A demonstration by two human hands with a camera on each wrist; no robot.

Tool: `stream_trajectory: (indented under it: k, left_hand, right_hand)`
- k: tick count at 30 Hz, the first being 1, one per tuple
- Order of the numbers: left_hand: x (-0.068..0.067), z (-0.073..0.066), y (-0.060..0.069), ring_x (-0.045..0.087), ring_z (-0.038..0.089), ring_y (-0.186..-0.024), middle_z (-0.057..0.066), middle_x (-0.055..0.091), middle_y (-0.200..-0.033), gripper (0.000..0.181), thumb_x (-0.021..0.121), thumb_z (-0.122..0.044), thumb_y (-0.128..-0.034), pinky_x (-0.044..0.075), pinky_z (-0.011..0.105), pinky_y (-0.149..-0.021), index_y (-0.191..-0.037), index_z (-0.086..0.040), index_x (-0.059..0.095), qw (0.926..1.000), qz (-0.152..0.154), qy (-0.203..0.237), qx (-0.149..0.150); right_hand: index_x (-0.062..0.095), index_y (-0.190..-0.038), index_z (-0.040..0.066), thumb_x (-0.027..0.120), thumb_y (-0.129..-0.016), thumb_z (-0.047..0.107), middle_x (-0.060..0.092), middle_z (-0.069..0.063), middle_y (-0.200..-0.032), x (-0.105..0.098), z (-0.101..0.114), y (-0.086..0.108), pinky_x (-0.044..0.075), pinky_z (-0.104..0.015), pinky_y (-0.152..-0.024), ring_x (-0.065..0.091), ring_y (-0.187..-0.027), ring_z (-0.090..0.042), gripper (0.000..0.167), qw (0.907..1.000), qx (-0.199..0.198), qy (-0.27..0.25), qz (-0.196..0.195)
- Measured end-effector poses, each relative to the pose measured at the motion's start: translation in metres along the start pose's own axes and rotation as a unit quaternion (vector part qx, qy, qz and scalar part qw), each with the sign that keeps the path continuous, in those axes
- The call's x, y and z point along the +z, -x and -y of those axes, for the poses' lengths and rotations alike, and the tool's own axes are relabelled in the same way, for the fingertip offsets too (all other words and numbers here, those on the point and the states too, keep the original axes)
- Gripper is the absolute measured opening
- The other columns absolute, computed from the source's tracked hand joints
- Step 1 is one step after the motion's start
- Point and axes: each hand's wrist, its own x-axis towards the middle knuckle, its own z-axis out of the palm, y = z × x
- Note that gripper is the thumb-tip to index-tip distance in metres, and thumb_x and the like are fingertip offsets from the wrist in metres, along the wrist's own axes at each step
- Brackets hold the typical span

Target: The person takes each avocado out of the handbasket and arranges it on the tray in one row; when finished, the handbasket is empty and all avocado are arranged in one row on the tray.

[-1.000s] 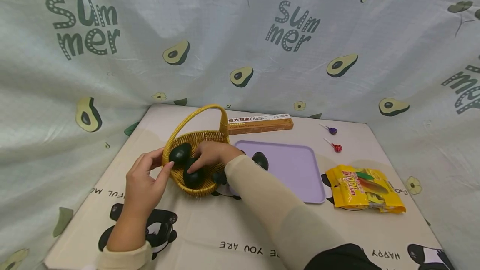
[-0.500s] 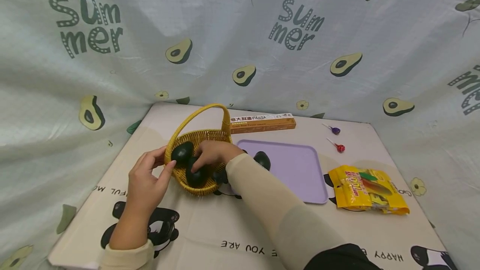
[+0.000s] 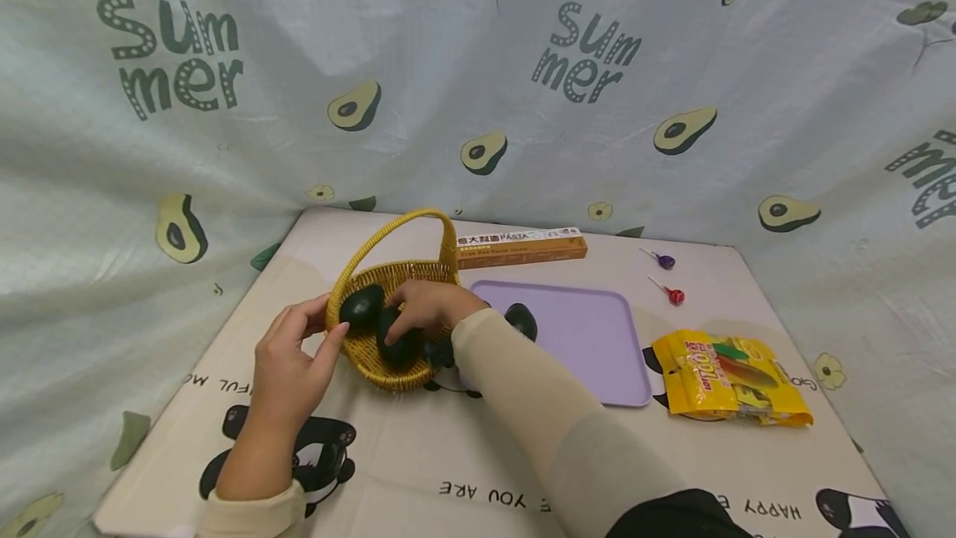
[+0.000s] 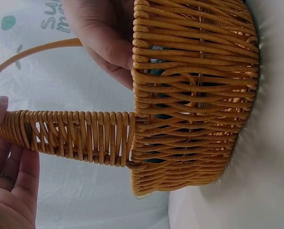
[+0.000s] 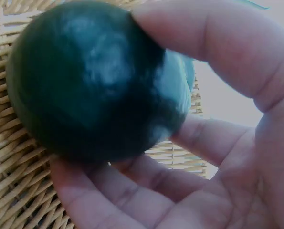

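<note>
A yellow wicker basket (image 3: 399, 272) with a tall arched handle stands left of the tray. My left hand (image 3: 287, 364) pinches the lower part of the handle at the basket's left side; the left wrist view shows thumb and fingers on either side of the woven strip (image 4: 79, 138). Inside the basket, my right hand (image 3: 429, 310) grips a dark green avocado (image 3: 397, 343), its thumb and fingers around it (image 5: 99, 86). Another avocado (image 3: 362, 308) lies at the basket's left. A further dark green one (image 3: 439, 353) shows at the right rim, partly hidden by my sleeve.
A lilac tray (image 3: 590, 339) lies right of the basket with an avocado (image 3: 520, 320) at its left side. Behind are a pasta box (image 3: 523, 249) and two lollipops (image 3: 675, 295). A yellow snack bag (image 3: 732, 379) lies at right. A printed curtain hangs behind.
The avocado in my right hand has shifted slightly to the right and up within the basket. My left hand keeps its place on the handle.
</note>
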Motion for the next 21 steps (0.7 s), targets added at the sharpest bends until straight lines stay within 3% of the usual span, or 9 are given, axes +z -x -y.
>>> stream_trajectory:
  k: [6,12,21]
  left_hand:
    - [0.0004,0.0003,0.0006,0.066,0.022,-0.103,0.014,0.068,-0.112,0.046,0.081,0.000,-0.0854,0.040,-0.001,-0.095,-0.128,0.000,0.064,1.0000,0.002,-0.002,-0.003]
    - [0.0007,0.0005,0.0007,0.067,0.023,-0.103,0.014,0.068,-0.112,0.046,0.081,0.001,-0.0854,0.040,-0.002,-0.095,-0.128,0.000,0.064,1.0000,-0.002,-0.003,-0.001]
    - [0.0008,0.0008,0.0000,0.066,0.024,-0.102,0.015,0.068,-0.111,0.046,0.080,0.001,-0.0855,0.039,-0.002,-0.095,-0.128,0.000,0.064,1.0000,-0.006,-0.005,0.002]
  right_hand:
    - [0.057,-0.144,0.011,0.086,-0.083,0.020,0.061,-0.007,-0.131,0.0005,0.0019,0.0020,0.064,-0.037,-0.078,0.067,-0.110,-0.023,0.068,0.9997,0.010,-0.006,-0.023]
    - [0.056,-0.144,0.012,0.086,-0.083,0.020,0.063,-0.007,-0.128,-0.0002,0.0025,0.0027,0.063,-0.036,-0.075,0.067,-0.107,-0.022,0.068,0.9989,0.021,0.006,-0.041]
    - [0.061,-0.141,0.019,0.086,-0.082,0.028,0.064,-0.001,-0.129,-0.0053,0.0028,0.0079,0.059,-0.036,-0.088,0.064,-0.106,-0.016,0.065,0.9967,-0.006,0.014,-0.080]
